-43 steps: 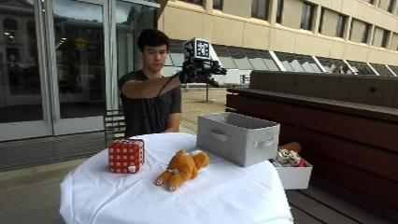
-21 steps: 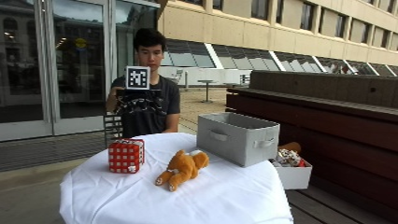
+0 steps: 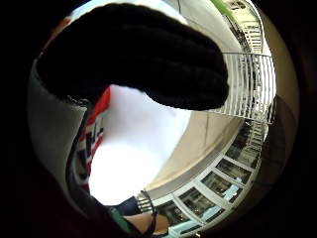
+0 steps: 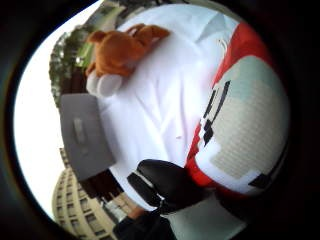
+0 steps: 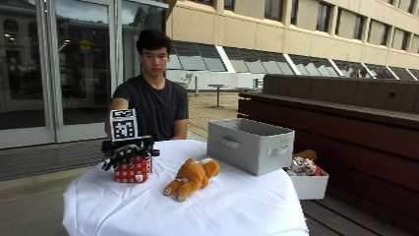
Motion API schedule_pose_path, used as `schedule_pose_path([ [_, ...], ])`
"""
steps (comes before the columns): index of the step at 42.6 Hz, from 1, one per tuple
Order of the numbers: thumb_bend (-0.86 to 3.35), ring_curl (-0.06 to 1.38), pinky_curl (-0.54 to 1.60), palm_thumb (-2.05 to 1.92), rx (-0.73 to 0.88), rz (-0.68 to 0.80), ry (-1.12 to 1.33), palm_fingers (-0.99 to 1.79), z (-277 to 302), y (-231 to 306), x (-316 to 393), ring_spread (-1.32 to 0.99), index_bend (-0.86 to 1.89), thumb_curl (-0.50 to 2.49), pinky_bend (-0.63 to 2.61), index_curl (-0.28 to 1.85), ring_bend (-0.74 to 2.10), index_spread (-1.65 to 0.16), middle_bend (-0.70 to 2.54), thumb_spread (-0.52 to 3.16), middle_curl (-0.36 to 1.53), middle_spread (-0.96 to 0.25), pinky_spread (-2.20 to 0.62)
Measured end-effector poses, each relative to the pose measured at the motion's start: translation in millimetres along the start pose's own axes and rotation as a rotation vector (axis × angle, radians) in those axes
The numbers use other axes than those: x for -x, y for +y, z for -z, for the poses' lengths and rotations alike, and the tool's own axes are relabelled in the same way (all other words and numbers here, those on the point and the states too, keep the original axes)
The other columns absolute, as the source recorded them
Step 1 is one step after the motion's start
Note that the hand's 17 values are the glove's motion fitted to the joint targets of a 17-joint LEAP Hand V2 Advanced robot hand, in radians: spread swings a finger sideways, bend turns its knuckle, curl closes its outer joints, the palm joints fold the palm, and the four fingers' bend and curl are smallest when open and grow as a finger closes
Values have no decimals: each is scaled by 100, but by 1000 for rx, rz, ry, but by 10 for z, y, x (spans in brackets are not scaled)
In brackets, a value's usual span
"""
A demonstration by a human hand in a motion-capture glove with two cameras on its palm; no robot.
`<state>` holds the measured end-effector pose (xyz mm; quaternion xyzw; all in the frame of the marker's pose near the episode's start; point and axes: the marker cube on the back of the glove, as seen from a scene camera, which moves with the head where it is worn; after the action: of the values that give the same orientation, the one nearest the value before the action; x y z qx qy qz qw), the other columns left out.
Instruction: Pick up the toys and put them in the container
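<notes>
The red-and-white checked cube [image 5: 134,169] sits on the worktop [image 5: 229,206], directly under my grip [image 5: 128,152]. The gloved fingers [image 5: 118,156] drape over its top and curl down its sides, so I read the grip as grasping the cube, though it has not left the cloth. From the thumb-side palm view the cube [image 4: 240,120] fills the space against the palm, with the thumb [image 4: 167,182] pressed at its edge.

Beyond the grip lies the orange plush toy [image 5: 193,178], just beside the cube and apart from it. Further out stands the grey container [image 5: 252,145], open at the top, well apart from the grip.

For a clean lift, I'd want fingers on opposite faces, then rise straight up so the cube doesn't drag the white cloth. I'd carry high enough to pass over the plush and the container's near wall, and release only once above the opening.
</notes>
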<state>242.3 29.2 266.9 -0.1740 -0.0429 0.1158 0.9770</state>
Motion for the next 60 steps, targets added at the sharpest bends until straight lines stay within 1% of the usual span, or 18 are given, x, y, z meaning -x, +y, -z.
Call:
schedule_pose_path([
  [10, 6, 29, 40, 18, 96, -14, 44, -6, -391, 46, -54, -1, 4, 31, 141, 14, 51, -33, 17, 104, 35, -5, 0],
  [17, 25, 36, 39, 51, 47, -18, 84, 20, -399, 71, -51, -10, 3, 37, 148, 9, 83, -32, 22, 116, 37, -6, -22],
  [20, 33, 39, 35, 63, 11, -22, 83, 51, -379, 125, -34, -19, 11, 42, 136, 8, 95, -33, 38, 118, 41, -11, -29],
  [23, 34, 38, 32, 69, -33, -34, 92, 70, -341, 163, -19, -26, 20, 45, 124, 11, 96, -33, 49, 113, 45, -15, -33],
  [24, 34, 38, 31, 70, -49, -39, 98, 75, -333, 173, -12, -28, 23, 46, 120, 12, 96, -33, 53, 111, 46, -16, -34],
  [25, 34, 39, 32, 70, -64, -44, 104, 67, -325, 180, -4, -29, 16, 46, 122, 11, 96, -33, 49, 113, 45, -16, -35],
  [26, 34, 40, 30, 73, -78, -47, 111, 81, -314, 183, 6, -31, 25, 48, 115, 15, 97, -32, 59, 107, 50, -19, -37],
  [29, 35, 40, 26, 79, -124, -48, 138, 105, -284, 178, 25, -35, 23, 52, 100, 14, 100, -32, 77, 95, 53, -24, -41],
  [35, 47, 43, 25, 100, -175, -61, 153, 122, -233, 118, 17, -37, 26, 62, 86, 18, 103, -32, 88, 73, 57, -28, -47],
  [37, 57, 44, 25, 109, -178, -62, 126, 132, -207, 97, 7, -37, 32, 66, 83, 21, 105, -32, 89, 76, 58, -28, -49],
  [40, 63, 44, 25, 112, -176, -64, 69, 133, -143, 100, 13, -37, 38, 70, 80, 24, 107, -31, 92, 75, 58, -29, -51],
  [42, 65, 44, 25, 112, -216, -51, 47, 135, -44, 87, 25, -37, 43, 72, 77, 26, 106, -30, 93, 73, 58, -29, -51],
  [45, 62, 44, 27, 106, -359, -1, 44, 131, 243, -33, 66, -37, 45, 74, 77, 28, 107, -29, 94, 67, 58, -29, -51],
  [47, 45, 45, 28, 85, -407, 29, 37, 121, 496, -38, 120, -37, 44, 70, 80, 29, 110, -29, 88, 60, 56, -30, -50],
  [51, 36, 44, 32, 73, -247, 18, -18, 106, 1089, 314, 326, -40, 36, 71, 89, 29, 109, -32, 77, 58, 54, -33, -49],
  [52, 36, 44, 31, 73, -242, 15, -27, 109, 1242, 359, 391, -40, 38, 72, 87, 30, 109, -31, 77, 57, 54, -34, -48],
  [56, 33, 45, 34, 70, -370, 18, -41, 105, 1777, 406, 707, -42, 29, 74, 91, 29, 109, -34, 73, 56, 53, -37, -48],
  [60, 32, 45, 34, 69, -359, 26, -49, 107, 2237, 578, 1131, -43, 24, 76, 89, 29, 109, -35, 71, 56, 54, -38, -48],
])
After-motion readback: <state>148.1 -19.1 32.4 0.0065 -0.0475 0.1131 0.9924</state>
